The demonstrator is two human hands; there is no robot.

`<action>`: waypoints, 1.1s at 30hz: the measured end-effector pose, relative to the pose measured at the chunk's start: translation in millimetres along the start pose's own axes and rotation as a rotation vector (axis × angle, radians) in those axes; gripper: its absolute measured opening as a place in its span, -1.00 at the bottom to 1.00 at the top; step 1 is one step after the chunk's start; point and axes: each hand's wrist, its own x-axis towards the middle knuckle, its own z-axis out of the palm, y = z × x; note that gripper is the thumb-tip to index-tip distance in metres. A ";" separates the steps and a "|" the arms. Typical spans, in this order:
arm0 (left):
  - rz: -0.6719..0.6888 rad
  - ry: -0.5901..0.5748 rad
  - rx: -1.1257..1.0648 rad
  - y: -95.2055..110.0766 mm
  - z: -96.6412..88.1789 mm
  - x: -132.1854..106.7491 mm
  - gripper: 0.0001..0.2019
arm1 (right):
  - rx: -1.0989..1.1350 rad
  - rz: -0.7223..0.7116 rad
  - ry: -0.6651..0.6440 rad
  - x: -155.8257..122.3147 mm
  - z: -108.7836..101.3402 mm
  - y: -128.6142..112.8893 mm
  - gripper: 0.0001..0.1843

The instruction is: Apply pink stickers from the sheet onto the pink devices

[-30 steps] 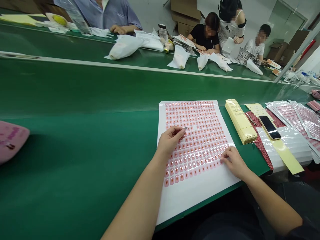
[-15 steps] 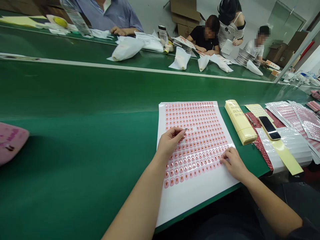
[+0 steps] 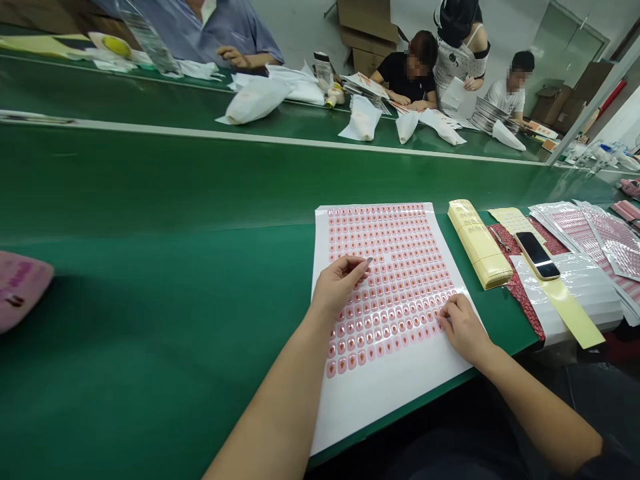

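Left hand (image 3: pixel 336 283) sits over the sheet (image 3: pixel 370 393), grip pinched together; right hand (image 3: pixel 463 327) meets its right edge, grip impossible to tell!

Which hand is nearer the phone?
Right. The right hand is at the sticker sheet's right edge, left of the phone; the left hand is farther left, over the sheet's left half.

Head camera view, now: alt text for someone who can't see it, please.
A left hand and a right hand are on or just over a white sheet with rows of small pink pieces, on a green table. To its right lie a yellow bundle and a phone; other people are farther back.
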 end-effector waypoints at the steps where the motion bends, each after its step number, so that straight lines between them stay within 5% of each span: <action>1: 0.000 0.000 -0.001 -0.2 -0.2 -0.1 -0.75 | -0.001 -0.002 0.007 1.2 0.1 0.8 -0.87; 7: 0.006 -0.005 -0.006 -0.4 -1.1 0.4 -0.72 | 0.014 -0.026 0.059 -2.8 -11.5 -2.3 -0.86; 16: 0.020 -0.016 0.002 -0.6 -1.7 0.5 -0.65 | -0.380 -0.163 -0.005 -36.4 -7.5 -17.0 -0.65; 33: 0.010 -0.023 0.004 1.2 -0.3 -1.0 -0.60 | -0.456 -0.146 -0.013 -38.3 -7.8 -24.7 -0.66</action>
